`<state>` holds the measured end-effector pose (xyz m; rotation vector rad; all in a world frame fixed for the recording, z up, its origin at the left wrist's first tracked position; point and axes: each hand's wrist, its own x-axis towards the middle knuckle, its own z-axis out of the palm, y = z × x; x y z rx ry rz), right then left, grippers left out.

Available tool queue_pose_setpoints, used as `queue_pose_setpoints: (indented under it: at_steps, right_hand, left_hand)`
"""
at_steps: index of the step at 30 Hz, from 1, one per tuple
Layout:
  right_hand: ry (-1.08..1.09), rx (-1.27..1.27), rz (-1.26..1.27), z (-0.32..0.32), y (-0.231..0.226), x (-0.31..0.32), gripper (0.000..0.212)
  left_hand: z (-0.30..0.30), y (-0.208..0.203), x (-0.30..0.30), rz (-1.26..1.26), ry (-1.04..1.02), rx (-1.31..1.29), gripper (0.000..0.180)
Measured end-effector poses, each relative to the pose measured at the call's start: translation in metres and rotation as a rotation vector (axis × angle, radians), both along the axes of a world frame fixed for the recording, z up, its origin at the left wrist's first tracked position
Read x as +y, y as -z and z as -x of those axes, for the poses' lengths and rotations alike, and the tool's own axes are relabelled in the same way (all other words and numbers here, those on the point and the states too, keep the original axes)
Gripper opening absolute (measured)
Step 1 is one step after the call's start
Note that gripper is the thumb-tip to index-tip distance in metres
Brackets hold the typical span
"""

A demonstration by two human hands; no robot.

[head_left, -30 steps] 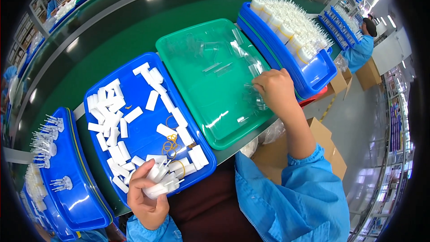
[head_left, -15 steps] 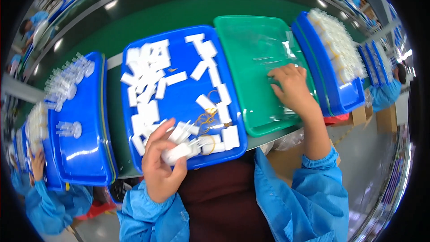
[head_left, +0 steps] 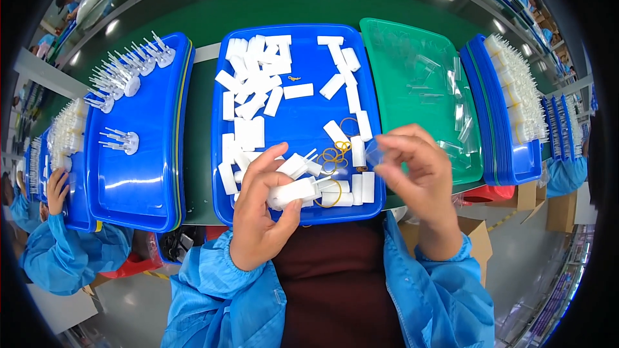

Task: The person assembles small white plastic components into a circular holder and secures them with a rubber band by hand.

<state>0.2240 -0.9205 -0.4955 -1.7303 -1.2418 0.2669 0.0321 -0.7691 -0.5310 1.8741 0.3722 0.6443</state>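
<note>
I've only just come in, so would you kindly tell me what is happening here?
The person's left hand holds white parts with thin stems by a blue tray of white blocks and rubber bands. The right hand pinches a small clear piece; more clear pieces lie in the green tray.

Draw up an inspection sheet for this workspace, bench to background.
Surface: green bench, bearing a blue tray and a green tray side by side.
Job's things: white blocks lie loose in the blue tray; clear pieces lie scattered in the green one.
Clutter: yellow bands lie among the blocks, toward the tray's near right.
Left hand: holds white parts with thin prongs, above the blue tray's near edge.
Right hand: pinches a clear piece.
Cables: nothing seen.
Surroundings: stacked trays at left; a co-worker's hand beyond them; cartons at lower right.
</note>
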Motion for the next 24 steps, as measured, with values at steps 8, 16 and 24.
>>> queue_pose_setpoints:
  at_steps: [8, 16, 24]
  right_hand:
    - [-0.156, 0.743, -0.322, 0.029, 0.018, 0.022, 0.026]
    - [-0.137, 0.684, -0.265, 0.038, 0.024, 0.029, 0.03]
    - [-0.16, 0.928, -0.301, 0.051, 0.027, 0.036, 0.022]
  left_hand:
    - [0.005, 0.001, 0.0, 0.042, 0.024, -0.01, 0.027]
    - [0.005, 0.001, 0.001, 0.016, 0.022, 0.005, 0.027]
    - [0.005, -0.002, -0.002, 0.016, 0.003, -0.032, 0.026]
